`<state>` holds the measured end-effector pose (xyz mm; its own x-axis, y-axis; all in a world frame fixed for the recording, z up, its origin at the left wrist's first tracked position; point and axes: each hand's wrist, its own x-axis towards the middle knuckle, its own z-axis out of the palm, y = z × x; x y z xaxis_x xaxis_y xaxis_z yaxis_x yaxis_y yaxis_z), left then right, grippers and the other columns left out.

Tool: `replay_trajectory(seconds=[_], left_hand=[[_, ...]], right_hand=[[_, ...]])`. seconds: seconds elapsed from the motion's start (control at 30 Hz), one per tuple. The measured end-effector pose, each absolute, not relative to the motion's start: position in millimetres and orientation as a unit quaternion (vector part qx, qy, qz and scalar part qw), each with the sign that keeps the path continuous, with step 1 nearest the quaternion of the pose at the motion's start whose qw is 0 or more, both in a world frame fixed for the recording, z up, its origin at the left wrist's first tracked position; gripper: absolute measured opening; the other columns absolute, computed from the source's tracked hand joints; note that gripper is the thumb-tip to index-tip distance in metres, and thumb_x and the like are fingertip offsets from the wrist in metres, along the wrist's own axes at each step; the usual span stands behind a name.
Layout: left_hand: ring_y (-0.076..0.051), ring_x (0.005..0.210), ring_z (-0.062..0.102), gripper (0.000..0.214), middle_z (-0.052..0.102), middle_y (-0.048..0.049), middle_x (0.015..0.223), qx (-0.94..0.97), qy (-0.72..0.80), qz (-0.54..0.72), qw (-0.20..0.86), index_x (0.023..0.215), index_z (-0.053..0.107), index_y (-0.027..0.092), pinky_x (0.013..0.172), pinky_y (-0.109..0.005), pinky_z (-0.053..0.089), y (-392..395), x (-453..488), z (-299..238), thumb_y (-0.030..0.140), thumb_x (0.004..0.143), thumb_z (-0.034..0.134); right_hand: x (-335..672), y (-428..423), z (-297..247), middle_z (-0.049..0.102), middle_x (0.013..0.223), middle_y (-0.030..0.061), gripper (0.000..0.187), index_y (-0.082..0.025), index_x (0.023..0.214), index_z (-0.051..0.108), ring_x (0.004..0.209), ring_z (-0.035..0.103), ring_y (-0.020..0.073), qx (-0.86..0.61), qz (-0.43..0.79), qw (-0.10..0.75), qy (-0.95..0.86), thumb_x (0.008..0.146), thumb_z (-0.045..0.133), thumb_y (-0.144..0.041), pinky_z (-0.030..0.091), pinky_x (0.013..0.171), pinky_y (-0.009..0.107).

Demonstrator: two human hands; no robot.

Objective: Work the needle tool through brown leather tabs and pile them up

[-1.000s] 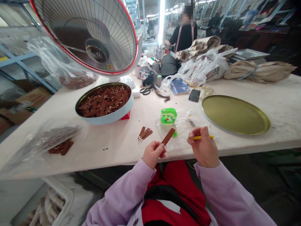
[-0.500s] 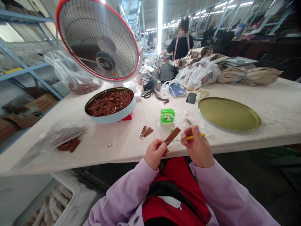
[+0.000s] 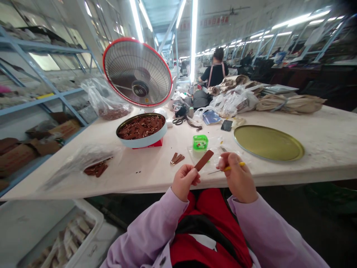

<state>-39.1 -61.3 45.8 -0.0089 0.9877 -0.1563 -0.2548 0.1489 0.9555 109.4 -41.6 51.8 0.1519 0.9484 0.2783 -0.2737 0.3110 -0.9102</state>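
Observation:
A flat brown strap piece (image 3: pixel 204 160) is pinched by its lower end in my left hand (image 3: pixel 185 181), its rounded far end pointing up and right. My right hand (image 3: pixel 240 178) is closed around a yellow-handled awl (image 3: pixel 235 166), whose thin metal shaft points left, apart from the strap. Just beyond the strap stands a small green container (image 3: pixel 200 142) on a clear plastic sheet. To its left lie several small brown straps with metal rings (image 3: pixel 177 159). Whatever the fingers cover of the strap's lower end is hidden.
A round tin (image 3: pixel 142 139) full of brown straps sits on a red box, below a red-rimmed heater (image 3: pixel 139 74). A gold tin lid (image 3: pixel 269 143) lies right. At left is a plastic bag (image 3: pixel 69 163) with straps. A co-worker (image 3: pixel 216 72) is beyond the piled bags.
The awl's tip has moved away from the strap, and my right hand has shifted slightly right and down. The camera view has tilted upward; my left hand still holds the strap.

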Motion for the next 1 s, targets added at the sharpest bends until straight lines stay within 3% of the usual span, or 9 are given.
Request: replay_trajectory(seconds=[0.2,0.4,0.57,0.67,0.77,0.87,1.0], left_hand=[[-0.006,0.045,0.048,0.027,0.055,0.0026,0.056,0.391,0.474,0.536,0.579,0.067,0.051,0.015,0.045,-0.019,0.037,-67,-41,49,0.036,0.059,0.066],[-0.007,0.047,0.052,0.025,0.059,0.0003,0.059,0.378,0.48,0.534,0.585,0.069,0.051,0.014,0.047,-0.02,0.04,-62,-47,46,0.032,0.059,0.065],[-0.007,0.043,0.048,0.02,0.051,0.0046,0.05,0.394,0.482,0.539,0.568,0.065,0.046,0.017,0.046,-0.019,0.038,-48,-48,35,0.029,0.062,0.062],[-0.007,0.046,0.048,0.015,0.051,0.0043,0.051,0.435,0.494,0.519,0.546,0.067,0.047,0.017,0.047,-0.02,0.038,-33,-53,19,0.027,0.065,0.058],[-0.009,0.05,0.046,0.01,0.051,0.0036,0.054,0.484,0.548,0.499,0.465,0.068,0.052,0.017,0.05,-0.021,0.036,-8,-73,-2,0.027,0.069,0.055],[-0.011,0.053,0.046,0.009,0.053,0.0029,0.057,0.481,0.652,0.473,0.346,0.069,0.055,0.018,0.054,-0.022,0.035,27,-105,-27,0.026,0.07,0.055],[-0.014,0.056,0.048,0.008,0.053,0.0008,0.055,0.471,0.709,0.43,0.301,0.058,0.056,0.017,0.059,-0.026,0.035,65,-139,-60,0.018,0.065,0.059]], right_hand=[[95,-47,54,0.042,0.049,-0.0041,0.038,-0.02,0.057,0.045,0.046,0.038,0.0101,-0.407,0.434,0.469,-0.653,0.082,0.046,-0.05,0.033,0.044,0.024],[89,-36,48,0.043,0.047,-0.0047,0.034,-0.02,0.059,0.044,0.045,0.04,0.0094,-0.429,0.463,0.433,-0.644,0.082,0.045,-0.046,0.034,0.044,0.023],[74,-21,38,0.039,0.043,-0.0068,0.023,-0.019,0.06,0.053,0.039,0.033,0.0078,-0.445,0.508,0.391,-0.626,0.069,0.059,-0.039,0.023,0.036,0.022],[67,-8,26,0.038,0.041,-0.0066,0.025,-0.019,0.052,0.05,0.039,0.031,0.0074,-0.464,0.503,0.389,-0.617,0.066,0.061,-0.037,0.022,0.035,0.022],[72,8,17,0.039,0.042,-0.0074,0.023,-0.019,0.067,0.058,0.038,0.032,0.0076,-0.488,0.511,0.402,-0.582,0.069,0.061,-0.041,0.022,0.034,0.022],[83,25,17,0.04,0.046,-0.0072,0.027,-0.019,0.084,0.059,0.041,0.035,0.0083,-0.504,0.486,0.485,-0.524,0.076,0.057,-0.045,0.027,0.038,0.022],[90,41,22,0.033,0.045,-0.0074,0.023,-0.021,0.079,0.059,0.043,0.031,0.0091,-0.473,0.468,0.598,-0.447,0.081,0.053,-0.043,0.031,0.043,0.024]])
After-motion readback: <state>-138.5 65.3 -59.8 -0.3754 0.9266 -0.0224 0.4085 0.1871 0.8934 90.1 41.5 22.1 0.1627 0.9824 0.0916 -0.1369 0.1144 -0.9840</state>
